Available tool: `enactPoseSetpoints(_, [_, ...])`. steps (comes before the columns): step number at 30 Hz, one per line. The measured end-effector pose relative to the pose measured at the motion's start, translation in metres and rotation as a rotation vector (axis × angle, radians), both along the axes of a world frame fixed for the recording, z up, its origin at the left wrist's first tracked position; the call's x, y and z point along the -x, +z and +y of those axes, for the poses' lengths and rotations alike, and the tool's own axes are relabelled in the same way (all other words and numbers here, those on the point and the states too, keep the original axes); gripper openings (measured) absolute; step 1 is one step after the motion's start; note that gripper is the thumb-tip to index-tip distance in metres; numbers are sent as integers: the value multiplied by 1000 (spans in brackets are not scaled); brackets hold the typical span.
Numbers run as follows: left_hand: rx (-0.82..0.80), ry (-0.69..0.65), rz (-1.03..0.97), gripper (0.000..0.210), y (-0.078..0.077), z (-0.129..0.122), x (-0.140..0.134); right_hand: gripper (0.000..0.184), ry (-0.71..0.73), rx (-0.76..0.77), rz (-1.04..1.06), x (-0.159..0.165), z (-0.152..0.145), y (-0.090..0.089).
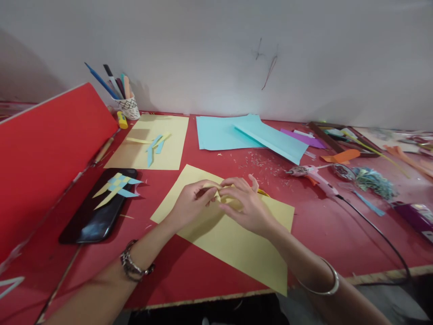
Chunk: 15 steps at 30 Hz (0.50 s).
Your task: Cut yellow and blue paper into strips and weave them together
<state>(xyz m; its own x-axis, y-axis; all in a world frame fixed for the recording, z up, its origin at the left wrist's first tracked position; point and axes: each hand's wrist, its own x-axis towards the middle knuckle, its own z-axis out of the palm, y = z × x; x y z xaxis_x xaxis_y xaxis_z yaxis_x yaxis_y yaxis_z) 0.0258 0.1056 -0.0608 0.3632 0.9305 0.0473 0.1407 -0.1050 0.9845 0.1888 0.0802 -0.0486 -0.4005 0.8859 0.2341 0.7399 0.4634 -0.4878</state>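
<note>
Head view, the only feed I have. Landmark: the large yellow sheet (248, 250), lying askew on the red table (189, 271), its near right corner jutting past the table edge.

My left hand (194, 198) and right hand (246, 205) meet above the far half of that sheet. Between them, a small yellow strip (218, 197) of paper, bent, mostly covered by fingers. Left hand: thumb and fingers closed in a pinch on it. Right hand: fingertips against it from the other side, thumb a little apart below; I cannot tell whether this side grips or merely steadies.

Key relation: the strip sits right at the left thumb tip, so the left is the nearer hand, with the right fingers meeting it from the right. Its visible upper part seems to run crosswise, hand to hand, with a short part turned down toward the sheet. Full length hidden; long axis only a judgement.

Around the sheet: left of it, a dark phone (86, 221) bearing a woven yellow-and-blue paper piece (118, 184); beyond it, blue sheets (218, 133); right and beyond, a pink glue gun (320, 181), well apart from both hands.
</note>
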Motion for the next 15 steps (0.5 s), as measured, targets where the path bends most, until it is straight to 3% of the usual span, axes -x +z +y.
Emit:
enactPoseSetpoints(5, [-40,-53,23,18,0,0,3,27,-17,150,58,6,-3,7])
enactPoseSetpoints(9, [-70,-68,33,19,2,-1,2,17,-49,148,44,8,-3,7])
enactPoseSetpoints(15, [-58,-60,-27,17,3,-2,1,15,-51,165,117,10,-2,5])
